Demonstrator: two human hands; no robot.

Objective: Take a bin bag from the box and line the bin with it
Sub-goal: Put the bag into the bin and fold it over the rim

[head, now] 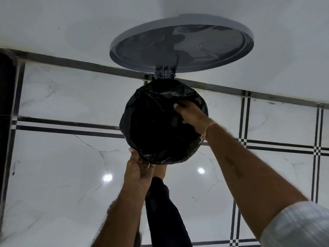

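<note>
A round pedal bin stands on the floor against the wall, its grey lid (181, 43) swung up and open. A black bin bag (156, 122) fills the bin's mouth and is folded over the rim all round. My left hand (138, 172) pinches the bag's edge at the near rim. My right hand (190, 113) reaches inside the far right of the opening, fingers closed on the bag plastic. The bin's body is hidden under the bag. No box is in view.
White marble-look floor tiles (62, 175) with black stripe borders surround the bin. A white wall (71, 24) rises behind it. My foot and dark trouser leg (163, 211) rest at the bin's front. A dark object (5, 86) stands at the left edge.
</note>
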